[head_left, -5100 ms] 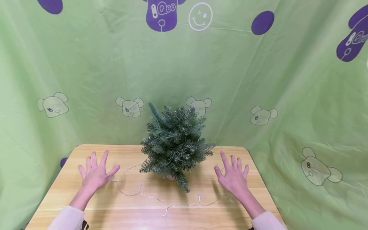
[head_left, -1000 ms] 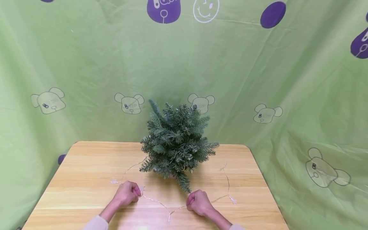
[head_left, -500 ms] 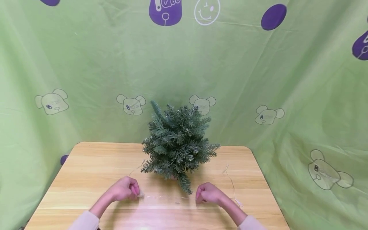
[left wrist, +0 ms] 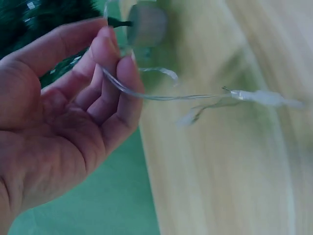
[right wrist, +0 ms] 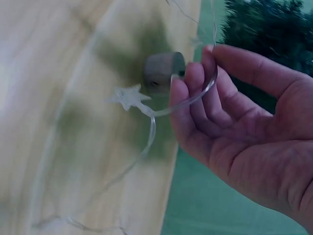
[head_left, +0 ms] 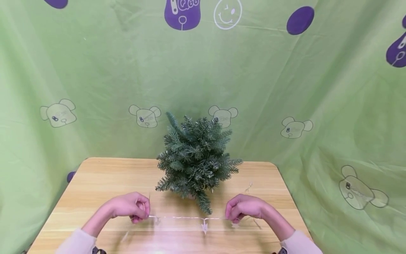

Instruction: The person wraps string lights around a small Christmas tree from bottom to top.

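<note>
A strand of string lights (head_left: 180, 217) with clear wire and star-shaped lights stretches almost straight between my hands, above the table in front of a small artificial Christmas tree (head_left: 198, 155). My left hand (head_left: 128, 205) pinches the wire between thumb and fingertips. On the other side, my right hand (head_left: 248, 206) pinches it too. One star light (head_left: 204, 226) hangs from the taut stretch. In the right wrist view, another star light (right wrist: 129, 97) dangles below the right hand. A loose end of wire with a blurred light (left wrist: 266, 98) trails from the left hand in its wrist view.
The tree's round base (right wrist: 164, 73) stands on the wooden table (head_left: 104, 176), mostly hidden by branches in the head view. A green patterned cloth (head_left: 253, 70) hangs behind and at both sides. Part of the strand (head_left: 250, 185) lies right of the tree.
Earlier both hands were spread open over the table. They then took hold of the string lights, lifted them and moved apart, drawing the middle stretch straight. The tree stays put.
</note>
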Motion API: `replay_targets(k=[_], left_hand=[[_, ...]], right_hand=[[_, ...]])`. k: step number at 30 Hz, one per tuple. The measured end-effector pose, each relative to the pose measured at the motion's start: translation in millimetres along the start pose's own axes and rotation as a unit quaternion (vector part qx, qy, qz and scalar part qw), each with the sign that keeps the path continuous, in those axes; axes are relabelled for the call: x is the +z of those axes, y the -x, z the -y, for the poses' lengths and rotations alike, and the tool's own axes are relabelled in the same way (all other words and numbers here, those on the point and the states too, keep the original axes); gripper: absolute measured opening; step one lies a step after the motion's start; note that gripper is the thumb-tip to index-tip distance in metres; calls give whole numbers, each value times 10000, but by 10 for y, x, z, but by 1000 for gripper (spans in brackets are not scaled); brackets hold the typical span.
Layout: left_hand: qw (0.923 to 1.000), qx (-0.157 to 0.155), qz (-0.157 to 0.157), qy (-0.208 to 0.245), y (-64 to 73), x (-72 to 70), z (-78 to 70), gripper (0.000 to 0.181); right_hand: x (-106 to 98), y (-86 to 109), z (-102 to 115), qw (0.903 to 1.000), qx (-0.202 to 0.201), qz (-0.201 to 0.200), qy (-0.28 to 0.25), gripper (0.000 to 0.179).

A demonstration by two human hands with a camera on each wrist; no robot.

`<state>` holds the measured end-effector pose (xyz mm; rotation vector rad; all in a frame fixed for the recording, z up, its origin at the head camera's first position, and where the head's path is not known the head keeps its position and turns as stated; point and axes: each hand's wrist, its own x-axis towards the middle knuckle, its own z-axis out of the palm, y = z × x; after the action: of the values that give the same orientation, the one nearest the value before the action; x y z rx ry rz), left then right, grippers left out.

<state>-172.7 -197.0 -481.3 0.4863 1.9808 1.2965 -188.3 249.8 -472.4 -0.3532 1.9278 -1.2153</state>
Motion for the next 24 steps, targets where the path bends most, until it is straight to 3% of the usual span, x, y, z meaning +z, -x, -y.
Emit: replay_targets(k=[5,11,17,24], left_hand=[[9991,-73,419,26,139,-176,-115,15],[9984,-94,552,-126,297,-364,-201,20],[9970,117,761,-64,395,-516,-318,23],[9974,45,662,-297,496,-701,-424,20]], right_hand=[[-114,120,147,9990,58,306,330,18],[-224,204,314,9967,152,586,550,19],[-331,273,475,9938,175,847,696,21],[-400,341,610,9916,269,1036,728,24]])
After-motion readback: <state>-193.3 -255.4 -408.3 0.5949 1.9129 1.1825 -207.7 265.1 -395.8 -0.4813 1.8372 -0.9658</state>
